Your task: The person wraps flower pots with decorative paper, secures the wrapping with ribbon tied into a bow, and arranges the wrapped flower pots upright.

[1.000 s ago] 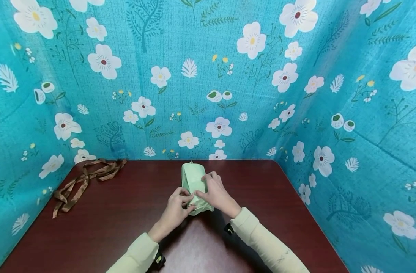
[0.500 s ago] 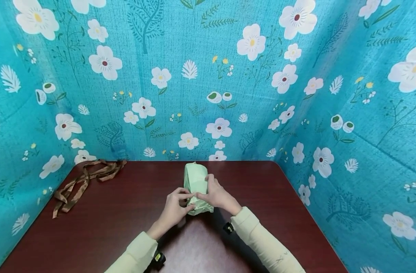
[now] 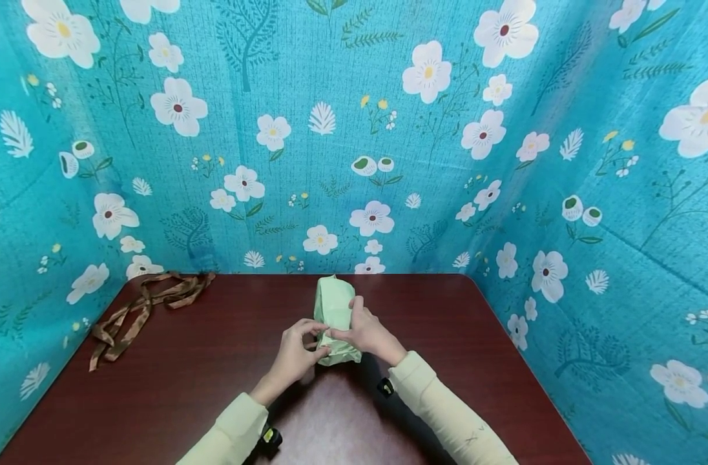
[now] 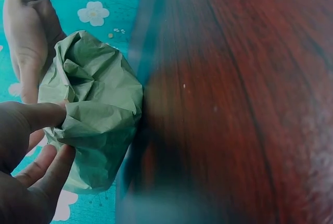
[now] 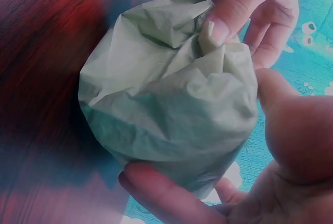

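A parcel wrapped in pale green paper [image 3: 335, 298] lies on the dark red table, its crumpled near end facing me. My left hand [image 3: 296, 352] pinches the folded paper at that end between thumb and fingers. Along the right side, my right hand [image 3: 373, 332] grips the parcel, its thumb pointing in towards the left fingertips. Creases and a tucked flap show on the paper end [image 5: 171, 109] in the right wrist view, where the left thumb [image 5: 221, 30] presses a fold. What the paper encloses is hidden.
A brown patterned ribbon [image 3: 147, 302] lies loosely looped at the table's back left. Teal floral cloth [image 3: 296, 84] hangs behind the table [image 3: 243, 310] and along both sides. Small black devices [image 3: 269, 438] sit at the cuffs of the pale sleeves.
The parcel's far end has swung slightly to the right. My left hand has shifted a little left, still at the paper end, while the right hand stays at the parcel's side.
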A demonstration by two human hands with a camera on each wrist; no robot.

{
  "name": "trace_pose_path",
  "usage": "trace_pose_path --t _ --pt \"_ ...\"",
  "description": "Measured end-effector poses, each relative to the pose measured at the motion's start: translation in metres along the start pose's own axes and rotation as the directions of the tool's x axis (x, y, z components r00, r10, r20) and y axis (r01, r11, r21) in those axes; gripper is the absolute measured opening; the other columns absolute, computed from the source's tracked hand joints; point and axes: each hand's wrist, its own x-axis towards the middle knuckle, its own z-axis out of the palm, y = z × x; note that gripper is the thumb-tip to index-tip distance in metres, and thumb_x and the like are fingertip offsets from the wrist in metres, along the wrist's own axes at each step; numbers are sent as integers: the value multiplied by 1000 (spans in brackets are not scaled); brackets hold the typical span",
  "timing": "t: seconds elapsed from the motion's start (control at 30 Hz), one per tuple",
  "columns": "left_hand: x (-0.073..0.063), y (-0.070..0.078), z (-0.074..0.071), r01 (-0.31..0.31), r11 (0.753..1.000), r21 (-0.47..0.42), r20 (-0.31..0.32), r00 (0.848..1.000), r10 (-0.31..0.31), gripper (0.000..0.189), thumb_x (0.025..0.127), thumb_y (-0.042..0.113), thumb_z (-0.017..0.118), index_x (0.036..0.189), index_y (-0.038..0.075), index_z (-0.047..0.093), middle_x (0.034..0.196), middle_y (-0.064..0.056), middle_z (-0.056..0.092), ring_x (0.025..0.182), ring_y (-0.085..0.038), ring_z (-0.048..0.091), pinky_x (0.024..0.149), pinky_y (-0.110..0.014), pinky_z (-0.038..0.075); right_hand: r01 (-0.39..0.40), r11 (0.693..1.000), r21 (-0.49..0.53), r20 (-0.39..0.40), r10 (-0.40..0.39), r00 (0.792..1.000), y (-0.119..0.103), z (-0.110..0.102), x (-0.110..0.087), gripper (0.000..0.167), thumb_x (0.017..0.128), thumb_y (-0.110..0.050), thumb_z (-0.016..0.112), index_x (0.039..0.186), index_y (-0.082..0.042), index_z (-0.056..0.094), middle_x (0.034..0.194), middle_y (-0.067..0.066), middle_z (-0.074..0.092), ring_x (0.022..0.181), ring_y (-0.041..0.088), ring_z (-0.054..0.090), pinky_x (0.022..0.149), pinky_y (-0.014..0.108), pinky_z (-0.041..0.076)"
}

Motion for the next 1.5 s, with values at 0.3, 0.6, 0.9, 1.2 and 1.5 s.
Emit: trace_pose_path --t 0.3,0.6,0.9,1.2,1.5 --pt "-1 -3 -2 13 1000 -21 -1 1000 -13 40 75 -10 85 109 8 75 109 -9 67 99 -31 65 80 -33 61 -40 998 -57 -12 39 999 -7 4 5 82 85 -48 80 133 -1 33 90 15 57 66 25 57 58 36 47" --pt "-1 -6 -5 16 999 -43 18 1000 -15 41 75 -9 85 112 7 75 109 -7 67 101 -34 64 80 -35 61 -66 990 -128 -30 62 998 -12 13 4 94 85 -55 78 140 2 27 94 22 62 66 27 61 61 39 51" --pt "0 -5 -16 -13 1000 -26 114 993 16 42 78 -6 84 116 5 72 111 -10 65 102 -34 63 81 -34 61 -79 987 -143 -2 80 997 -9 15 9 103 81 -57 75 149 -2 21 118 28 61 82 30 65 70 43 55" --pt "17 -8 -52 -148 986 76 267 956 123 38 87 7 80 123 2 68 115 -16 68 102 -36 69 88 -47 58 -84 985 -150 5 86 996 -9 14 13 107 76 -61 75 148 -2 22 111 27 63 81 29 65 71 43 55" --pt "46 -23 -116 -60 981 185 155 987 32 26 91 3 75 117 3 72 116 -16 70 100 -32 72 86 -47 59 -88 991 -101 10 89 996 -10 15 9 109 77 -57 77 150 -2 18 98 20 62 68 25 61 64 38 52"
